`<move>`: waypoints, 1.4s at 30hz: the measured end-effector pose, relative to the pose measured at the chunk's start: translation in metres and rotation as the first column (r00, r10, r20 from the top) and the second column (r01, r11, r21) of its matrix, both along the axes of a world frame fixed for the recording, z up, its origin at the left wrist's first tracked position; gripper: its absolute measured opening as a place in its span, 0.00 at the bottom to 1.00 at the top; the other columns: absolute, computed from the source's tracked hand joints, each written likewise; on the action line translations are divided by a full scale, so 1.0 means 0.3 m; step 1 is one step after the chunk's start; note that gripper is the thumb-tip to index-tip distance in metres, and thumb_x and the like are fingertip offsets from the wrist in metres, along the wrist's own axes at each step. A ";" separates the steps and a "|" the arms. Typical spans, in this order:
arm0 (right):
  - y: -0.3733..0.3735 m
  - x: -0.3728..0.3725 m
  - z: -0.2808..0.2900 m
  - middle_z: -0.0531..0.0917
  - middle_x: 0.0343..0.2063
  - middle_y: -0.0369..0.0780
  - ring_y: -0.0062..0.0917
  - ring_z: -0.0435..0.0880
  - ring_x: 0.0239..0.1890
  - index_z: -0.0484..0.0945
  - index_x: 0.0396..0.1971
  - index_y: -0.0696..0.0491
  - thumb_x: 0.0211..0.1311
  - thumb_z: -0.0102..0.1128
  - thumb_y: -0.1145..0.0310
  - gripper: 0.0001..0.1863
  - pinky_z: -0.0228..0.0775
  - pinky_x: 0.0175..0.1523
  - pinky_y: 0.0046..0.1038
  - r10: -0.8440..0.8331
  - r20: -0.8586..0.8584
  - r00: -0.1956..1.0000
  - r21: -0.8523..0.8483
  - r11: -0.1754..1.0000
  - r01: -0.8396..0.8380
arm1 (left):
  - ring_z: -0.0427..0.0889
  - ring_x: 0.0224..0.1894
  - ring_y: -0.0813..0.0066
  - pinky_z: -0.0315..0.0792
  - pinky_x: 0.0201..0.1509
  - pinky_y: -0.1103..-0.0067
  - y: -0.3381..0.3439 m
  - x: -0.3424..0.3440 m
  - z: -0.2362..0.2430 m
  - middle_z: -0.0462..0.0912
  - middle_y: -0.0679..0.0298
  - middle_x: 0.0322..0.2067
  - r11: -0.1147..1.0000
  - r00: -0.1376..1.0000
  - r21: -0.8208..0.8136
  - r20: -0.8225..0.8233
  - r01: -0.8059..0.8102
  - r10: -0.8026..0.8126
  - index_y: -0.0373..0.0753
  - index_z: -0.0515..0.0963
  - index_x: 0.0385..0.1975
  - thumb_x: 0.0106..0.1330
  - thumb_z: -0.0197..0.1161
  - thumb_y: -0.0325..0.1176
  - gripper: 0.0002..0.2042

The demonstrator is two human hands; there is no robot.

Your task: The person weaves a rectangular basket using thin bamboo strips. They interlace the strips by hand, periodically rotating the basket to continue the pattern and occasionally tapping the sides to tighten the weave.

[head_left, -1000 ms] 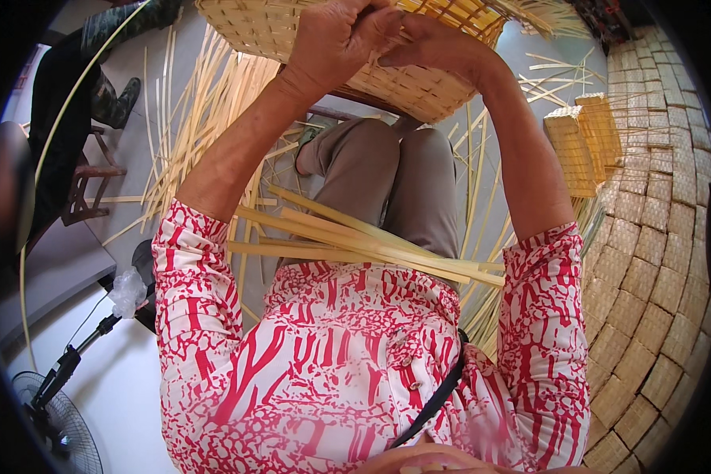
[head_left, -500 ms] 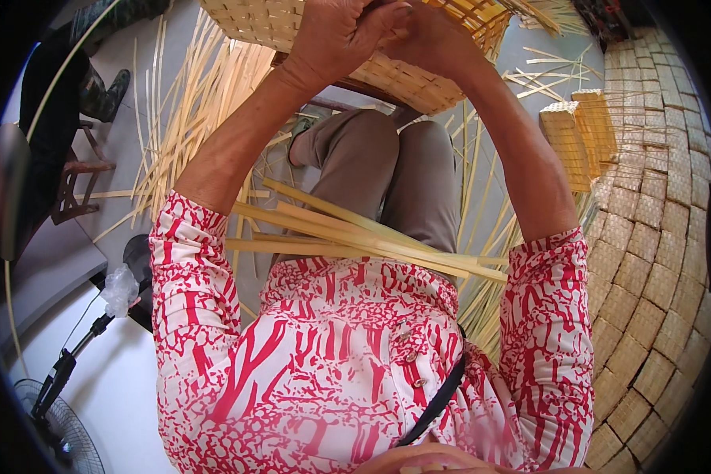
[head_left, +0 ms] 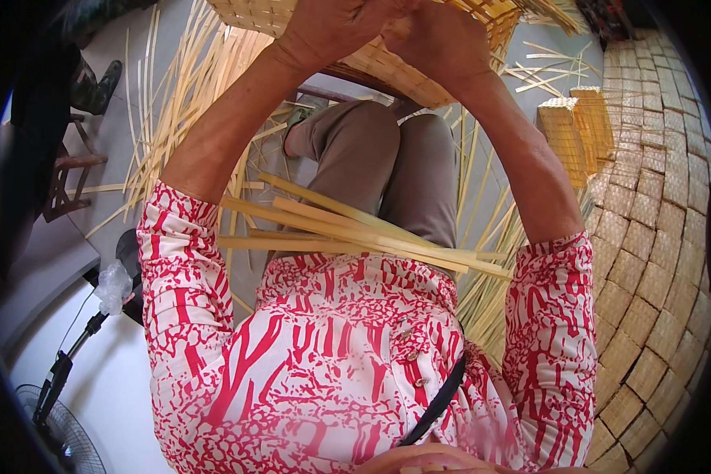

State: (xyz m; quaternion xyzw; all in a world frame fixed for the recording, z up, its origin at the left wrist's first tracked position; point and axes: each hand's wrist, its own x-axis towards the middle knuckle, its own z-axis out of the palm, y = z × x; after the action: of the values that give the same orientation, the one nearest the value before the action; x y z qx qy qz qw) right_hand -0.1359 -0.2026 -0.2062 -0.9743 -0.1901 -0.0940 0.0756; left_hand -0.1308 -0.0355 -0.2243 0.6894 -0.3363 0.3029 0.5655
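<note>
Pale flat strips (head_left: 355, 229) lie across the lap (head_left: 420, 178); beyond the knees, at the upper edge and partly cut off, is a woven basket (head_left: 399, 77). Left hand (head_left: 344, 22) and right hand (head_left: 441, 43) meet before it, fingers curled; what either grip is clamped on cannot be told. Farther off, two woven boxes (head_left: 565, 138) stand at right.

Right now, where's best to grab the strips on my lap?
Probably right of their middle, from above on your right: the strips lie crosswise, bunched and overlapping there, while their left ends fan apart.
</note>
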 end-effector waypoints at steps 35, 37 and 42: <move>-0.110 0.248 -0.018 0.83 0.50 0.37 0.21 0.79 0.52 0.73 0.63 0.56 0.57 0.71 0.68 0.33 0.72 0.59 0.26 0.600 -0.635 0.486 0.593 0.782 -0.191 | 0.80 0.29 0.82 0.75 0.34 0.79 0.037 -0.001 0.018 0.84 0.62 0.26 0.994 0.967 0.086 -0.254 0.059 -0.035 0.32 0.83 0.36 0.68 0.68 0.28 0.05; -0.119 0.240 -0.017 0.84 0.48 0.36 0.21 0.79 0.51 0.74 0.63 0.56 0.57 0.71 0.67 0.32 0.72 0.58 0.26 0.549 -0.679 0.488 0.550 0.820 -0.158 | 0.80 0.29 0.82 0.75 0.34 0.79 0.032 0.002 0.019 0.84 0.62 0.26 0.994 0.972 0.087 -0.233 0.061 -0.039 0.31 0.83 0.36 0.68 0.68 0.28 0.05; -0.117 0.221 0.012 0.85 0.44 0.36 0.20 0.80 0.47 0.77 0.57 0.56 0.57 0.70 0.65 0.28 0.73 0.54 0.26 0.458 -0.727 0.511 0.468 0.876 -0.119 | 0.82 0.29 0.78 0.75 0.34 0.78 0.040 -0.009 0.030 0.84 0.60 0.27 0.991 0.985 0.130 -0.174 0.038 -0.015 0.32 0.83 0.35 0.68 0.68 0.27 0.05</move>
State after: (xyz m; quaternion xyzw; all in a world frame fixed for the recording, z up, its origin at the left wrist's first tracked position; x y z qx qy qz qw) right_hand -0.0697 -0.2375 -0.2026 -0.8256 -0.2747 0.3505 0.3465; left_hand -0.1336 -0.0234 -0.2153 0.7446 -0.3146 0.2115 0.5494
